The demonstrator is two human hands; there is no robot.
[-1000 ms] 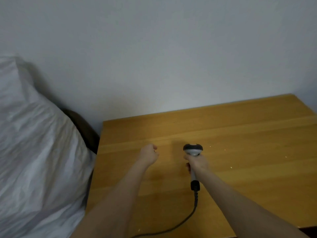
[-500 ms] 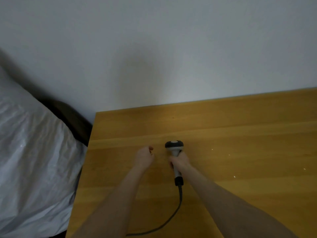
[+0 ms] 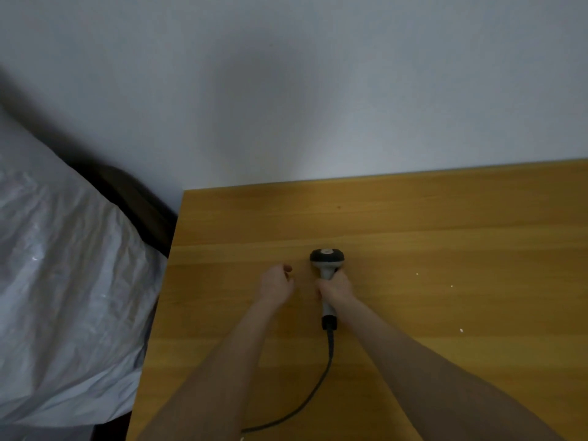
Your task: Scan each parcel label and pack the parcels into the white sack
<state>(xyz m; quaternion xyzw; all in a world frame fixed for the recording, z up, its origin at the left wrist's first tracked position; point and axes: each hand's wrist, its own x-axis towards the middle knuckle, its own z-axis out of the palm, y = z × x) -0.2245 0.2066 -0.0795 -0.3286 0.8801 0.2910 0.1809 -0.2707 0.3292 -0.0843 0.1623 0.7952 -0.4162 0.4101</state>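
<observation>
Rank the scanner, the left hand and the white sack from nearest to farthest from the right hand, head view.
1. scanner, gripped by the right hand itself.
2. left hand, just to its left.
3. white sack, far left beside the table.

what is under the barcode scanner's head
Only the wooden table shows around the barcode scanner, held by the right hand. The spot directly beneath its head is covered; nothing pokes out.

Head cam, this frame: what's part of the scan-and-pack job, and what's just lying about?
Job:
- barcode scanner, gripped by the right hand
- scanner cable
- white sack, left of the table
- left hand, curled, holding nothing
- no parcels in view

Lying about:
- wooden table
- white specks on it
- dark furniture behind the sack
</observation>
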